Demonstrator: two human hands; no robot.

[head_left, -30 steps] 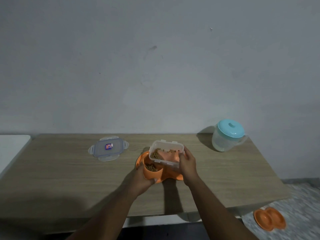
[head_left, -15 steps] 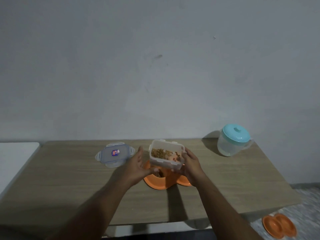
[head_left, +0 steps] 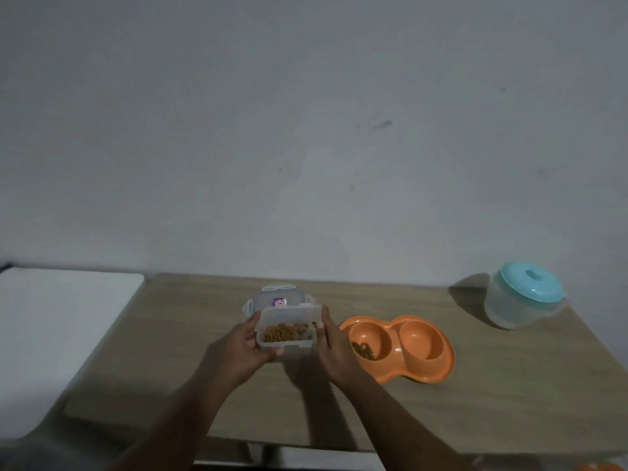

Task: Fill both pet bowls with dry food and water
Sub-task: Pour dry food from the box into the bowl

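Note:
I hold a clear plastic food container [head_left: 288, 331] with brown kibble in it, above the wooden table [head_left: 509, 385]. My left hand [head_left: 243, 346] grips its left side and my right hand [head_left: 331, 345] grips its right side. Just to the right lies an orange double pet bowl [head_left: 401, 348]; its left cup has a little kibble [head_left: 363, 350], its right cup looks dry. The container's clear lid [head_left: 275, 300] lies flat just behind the container. A translucent water jug [head_left: 523, 295] with a teal lid stands at the table's far right.
A white surface [head_left: 61, 334] adjoins the table on the left. A grey wall runs close behind the table. A sliver of another orange thing [head_left: 601, 467] shows at the bottom right corner, on the floor.
The container has come away from over the orange bowl, level and to its left, near the lid. My left hand let go of the bowl and now holds the container too.

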